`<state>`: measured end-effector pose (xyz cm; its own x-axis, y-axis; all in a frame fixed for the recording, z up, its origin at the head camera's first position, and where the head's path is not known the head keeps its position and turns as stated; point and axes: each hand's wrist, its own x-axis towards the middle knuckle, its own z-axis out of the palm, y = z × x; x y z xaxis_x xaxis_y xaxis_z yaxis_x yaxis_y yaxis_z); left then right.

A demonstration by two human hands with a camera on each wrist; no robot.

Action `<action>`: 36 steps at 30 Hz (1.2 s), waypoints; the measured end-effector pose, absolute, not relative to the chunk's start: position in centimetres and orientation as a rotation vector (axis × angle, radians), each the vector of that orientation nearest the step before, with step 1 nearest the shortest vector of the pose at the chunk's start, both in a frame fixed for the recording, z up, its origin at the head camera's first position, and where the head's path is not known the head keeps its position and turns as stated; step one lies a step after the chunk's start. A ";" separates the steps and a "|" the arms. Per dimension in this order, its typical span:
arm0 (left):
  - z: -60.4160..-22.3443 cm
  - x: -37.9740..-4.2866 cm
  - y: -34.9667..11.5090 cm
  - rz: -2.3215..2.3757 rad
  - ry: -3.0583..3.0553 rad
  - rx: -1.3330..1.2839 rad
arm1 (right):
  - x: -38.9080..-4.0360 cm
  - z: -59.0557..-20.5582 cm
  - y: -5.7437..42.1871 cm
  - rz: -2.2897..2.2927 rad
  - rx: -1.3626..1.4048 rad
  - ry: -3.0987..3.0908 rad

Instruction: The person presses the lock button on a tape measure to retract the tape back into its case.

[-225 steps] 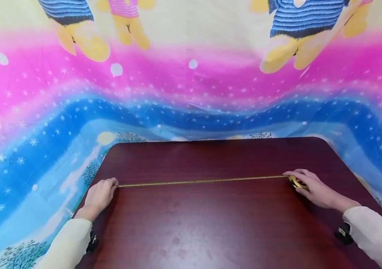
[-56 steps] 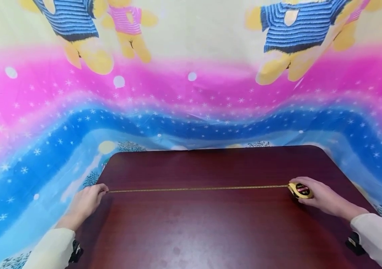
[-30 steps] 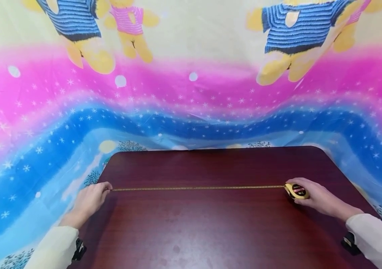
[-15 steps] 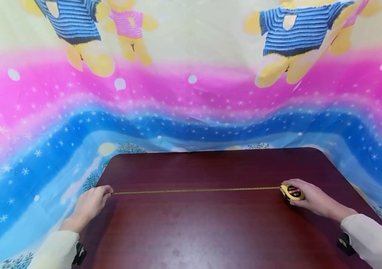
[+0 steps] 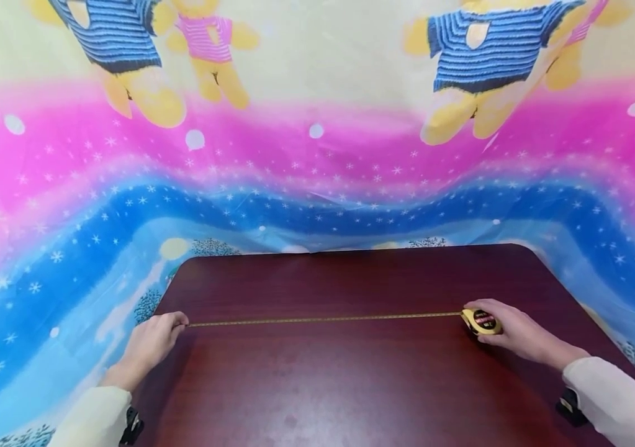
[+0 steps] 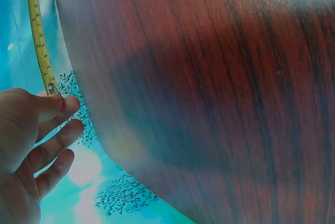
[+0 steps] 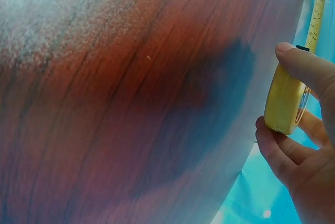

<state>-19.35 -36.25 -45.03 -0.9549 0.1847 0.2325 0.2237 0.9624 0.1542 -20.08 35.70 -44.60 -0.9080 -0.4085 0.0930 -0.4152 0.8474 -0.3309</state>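
A yellow tape measure [image 5: 483, 321] with a dark round label is gripped in my right hand [image 5: 515, 332], thumb near the mouth of the case in the right wrist view. Its yellow blade [image 5: 323, 320] runs out straight across to my left hand [image 5: 149, 344]. Thumb and forefinger of that hand pinch the metal end hook [image 6: 52, 88], while the other fingers are loosely bent. In the wrist views the blade is held up above the table, whose surface shows the shadows of the hands.
Beneath the hands spreads a dark red-brown wood-grain table [image 5: 317, 385] with rounded far corners. A printed cloth [image 5: 317, 167] with bears and snowflakes hangs behind and along both sides. Black wrist straps [image 5: 571, 406] show below the pale sleeves.
Over the last two seconds my right hand and the tape case have moved left, and the span of blade between the hands is shorter. The left hand has shifted slightly right, still pinching the end.
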 end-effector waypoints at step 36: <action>-45.5 -19.0 -36.2 -0.301 -2.876 -0.300 | -19.4 -44.6 36.0 0.484 0.661 -3.024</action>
